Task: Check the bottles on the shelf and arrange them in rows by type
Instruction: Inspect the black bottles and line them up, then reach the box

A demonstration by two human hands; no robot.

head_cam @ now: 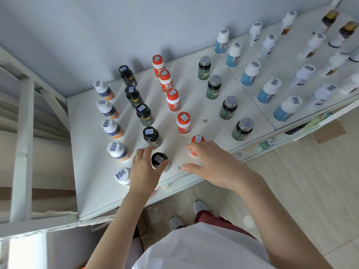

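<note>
Shelf [93,191] is stretching white along the grey wall [97,26], its front edge facing the person in the white shirt [204,249]. Bottles are standing on it upright in rows that run from the wall toward the front edge. Counting from the left end, white-capped bottles with orange bases [111,128] are forming the first row, black bottles [144,114] the second, red-capped bottles [173,100] the third and dark green bottles with grey caps [228,107] the fourth. Past a seam in the shelf, blue bottles with white caps [269,90] are lining up, and more white bottles [301,75] are standing beyond them, with two amber-topped ones [345,32] near the far corner. Every cap is carrying a small code sticker.

Left hand [143,169] is curling around the front black bottle [159,159], fingers on its left side and thumb on its right, holding it near the front edge at the end of the black row. Right hand [211,166] is lying half open over the front red bottle [197,144], fingers spread and resting against its near side, thumb stretched low toward the shelf; I cannot tell whether it is actually gripping it. A small scrap [179,167] is lying on the shelf between the two hands.
</note>
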